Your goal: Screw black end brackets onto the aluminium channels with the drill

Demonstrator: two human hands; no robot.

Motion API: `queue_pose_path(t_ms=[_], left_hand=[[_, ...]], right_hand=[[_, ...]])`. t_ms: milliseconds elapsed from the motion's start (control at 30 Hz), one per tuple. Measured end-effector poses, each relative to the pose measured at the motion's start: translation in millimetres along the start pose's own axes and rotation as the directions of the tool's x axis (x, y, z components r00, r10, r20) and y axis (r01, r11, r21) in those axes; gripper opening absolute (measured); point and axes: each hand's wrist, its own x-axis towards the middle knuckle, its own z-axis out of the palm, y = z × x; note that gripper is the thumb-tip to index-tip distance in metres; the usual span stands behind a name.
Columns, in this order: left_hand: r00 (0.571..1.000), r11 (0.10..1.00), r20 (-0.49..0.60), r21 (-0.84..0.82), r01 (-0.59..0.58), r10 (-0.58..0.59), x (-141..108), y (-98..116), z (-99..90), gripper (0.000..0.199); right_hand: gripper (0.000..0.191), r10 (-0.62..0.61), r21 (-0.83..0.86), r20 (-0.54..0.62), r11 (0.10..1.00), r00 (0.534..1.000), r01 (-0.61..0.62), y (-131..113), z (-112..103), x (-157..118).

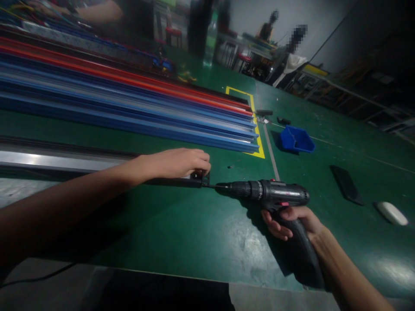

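Observation:
My right hand (292, 222) is wrapped round the grip of a black cordless drill (282, 193), which lies level and points left. The drill's bit meets the right end of a long black metal profile (175, 182) with a silvery inner face. Over that same end lies my left hand (184, 163), its fingers curled down on the profile beside a small black end piece (205, 179). What the left fingertips press on is partly hidden. A small dark bit (230, 166) lies on the green table just beyond the drill's chuck.
Several blue profiles (155, 125) and a red profile (155, 83) lie behind, ending at a yellow tape outline (261, 149). To the right are a blue bin (296, 139), a black phone-like slab (345, 183) and a white rounded object (392, 213). A bottle (211, 39) stands farther back. Other people work beyond.

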Motion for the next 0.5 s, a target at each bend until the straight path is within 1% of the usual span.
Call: queue_pose_path(t_ms=[233,433,500], left_hand=[[1.0,1.0,0.002,-0.021,0.002,-0.002,-0.8,-1.4,0.2,0.021],[1.0,0.999,0.001,-0.036,0.011,-0.011,-1.5,-0.5,-0.5,0.021],[1.0,0.999,-0.001,-0.039,0.011,-0.011,-1.7,-0.6,-0.4,0.02]], right_hand=[[0.026,-0.005,-0.009,-0.009,1.0,1.0,0.005,0.9,0.8,-0.4],[0.026,-0.016,0.061,0.081,0.998,0.997,0.011,4.7,-5.0,3.6],[0.024,-0.024,0.07,0.09,0.997,0.996,0.018,6.9,-8.4,4.3]])
